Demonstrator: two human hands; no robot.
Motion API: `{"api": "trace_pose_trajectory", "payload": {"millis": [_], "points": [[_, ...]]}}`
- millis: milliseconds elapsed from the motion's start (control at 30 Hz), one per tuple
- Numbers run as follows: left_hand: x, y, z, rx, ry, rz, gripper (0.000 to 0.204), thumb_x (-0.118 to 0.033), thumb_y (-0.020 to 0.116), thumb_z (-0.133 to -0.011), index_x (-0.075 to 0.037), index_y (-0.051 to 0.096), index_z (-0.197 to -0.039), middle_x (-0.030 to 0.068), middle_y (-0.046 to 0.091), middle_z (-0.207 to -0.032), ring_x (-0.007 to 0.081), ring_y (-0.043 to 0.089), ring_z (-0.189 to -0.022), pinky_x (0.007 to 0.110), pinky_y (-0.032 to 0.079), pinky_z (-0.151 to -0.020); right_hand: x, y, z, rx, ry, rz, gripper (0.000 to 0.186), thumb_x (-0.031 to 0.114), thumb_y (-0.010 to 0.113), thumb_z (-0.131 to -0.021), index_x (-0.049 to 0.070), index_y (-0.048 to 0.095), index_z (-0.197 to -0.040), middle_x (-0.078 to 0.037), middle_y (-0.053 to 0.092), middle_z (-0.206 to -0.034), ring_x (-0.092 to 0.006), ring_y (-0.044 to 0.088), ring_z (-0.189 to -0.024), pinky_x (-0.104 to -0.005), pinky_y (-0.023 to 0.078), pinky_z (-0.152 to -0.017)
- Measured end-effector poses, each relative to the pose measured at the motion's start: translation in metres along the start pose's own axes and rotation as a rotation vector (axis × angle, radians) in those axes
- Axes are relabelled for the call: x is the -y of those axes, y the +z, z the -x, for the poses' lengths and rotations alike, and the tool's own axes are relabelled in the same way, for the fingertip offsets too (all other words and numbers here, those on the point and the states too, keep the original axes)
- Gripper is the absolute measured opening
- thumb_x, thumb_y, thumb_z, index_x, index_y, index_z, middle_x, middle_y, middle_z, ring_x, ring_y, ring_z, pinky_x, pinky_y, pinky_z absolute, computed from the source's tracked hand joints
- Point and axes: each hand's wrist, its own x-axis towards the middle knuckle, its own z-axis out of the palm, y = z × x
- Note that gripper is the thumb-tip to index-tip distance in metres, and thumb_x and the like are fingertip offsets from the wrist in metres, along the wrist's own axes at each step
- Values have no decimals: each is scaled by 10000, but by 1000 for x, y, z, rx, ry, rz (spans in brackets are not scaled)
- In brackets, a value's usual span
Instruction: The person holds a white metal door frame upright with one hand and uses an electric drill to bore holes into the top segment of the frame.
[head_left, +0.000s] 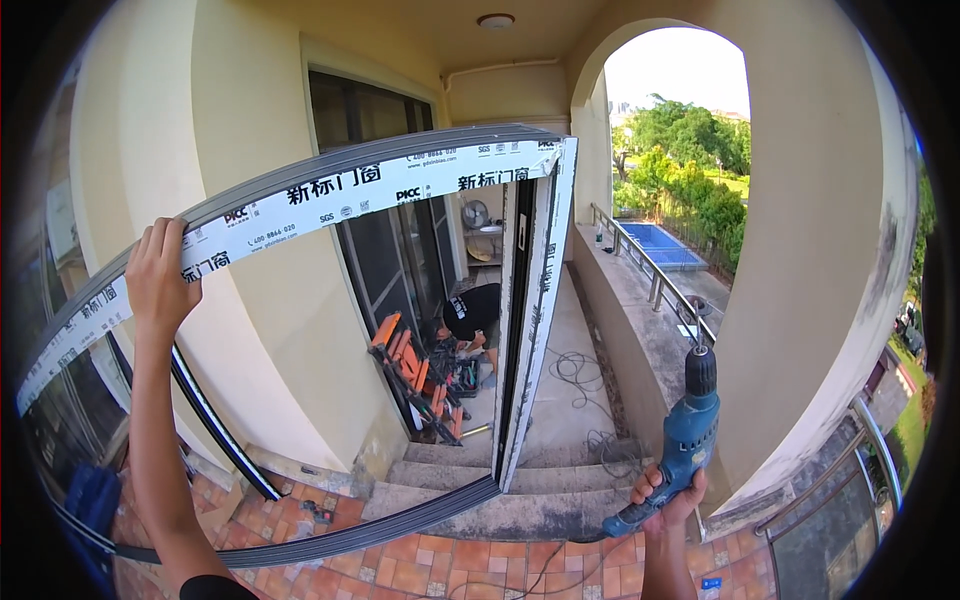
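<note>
A large metal window frame point(430, 172), its face covered in white printed protective film, stands upright before me. My left hand point(163, 277) is closed over its top rail at the left, fingers on the grey upper edge. In my right hand point(668, 497) is a teal corded power drill point(690, 430), bit pointing up and away. The drill is to the right of the frame's far upright point(545, 290) and apart from it. Its cord hangs down toward the tiled floor.
Concrete steps point(430, 478) lie behind the frame. Beyond, a person in black point(474, 310) bends near an orange folding ladder point(405, 365) and tools. Loose cable point(575, 372) lies on the walkway. A ledge with a metal railing point(655, 265) runs along the right.
</note>
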Motion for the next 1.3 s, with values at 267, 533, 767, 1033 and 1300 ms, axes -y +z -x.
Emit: {"api": "trace_pose_trajectory", "payload": {"millis": [267, 533, 767, 1033, 1300], "points": [[-2, -21, 7, -67, 41, -3, 604, 19, 662, -549, 11, 595, -1150, 182, 634, -1090, 409, 617, -1030, 445, 520, -892, 6, 7, -11, 2, 20, -37, 767, 749, 607, -829, -5, 610, -972, -94, 624, -834, -285, 659, -758, -433, 541, -669], [-7, -54, 19, -94, 73, -27, 602, -98, 619, -590, 24, 606, -1179, 204, 656, -1138, 435, 624, -1049, 482, 509, -925, 16, 8, -10, -23, 13, -66, 782, 752, 606, -827, -14, 607, -982, -102, 619, -825, -287, 656, -755, -421, 537, -658], [-7, -77, 33, -81, 79, -95, 552, -366, 583, -786, 33, 625, -1165, 218, 674, -1185, 449, 646, -1069, 499, 510, -947, 26, 8, -5, -77, -2, 6, 793, 774, 589, -820, -10, 609, -939, -103, 611, -803, -284, 653, -737, -420, 536, -641], [-9, -107, 46, -90, 77, -131, 541, -376, 550, -813, 35, 628, -1154, 220, 687, -1215, 457, 659, -1089, 516, 516, -945, 34, 0, 1, -30, 19, -72, 814, 776, 582, -839, -19, 610, -1010, -84, 620, -838, -281, 657, -754, -439, 543, -657], [-14, -122, 52, -103, 62, -78, 518, -287, 646, -724, 36, 611, -1128, 233, 694, -1204, 474, 666, -1053, 528, 524, -931, 38, 1, 1, -13, 3, -18, 735, 739, 547, -901, 39, 599, -1118, -53, 591, -863, -219, 613, -739, -390, 525, -624]]}}
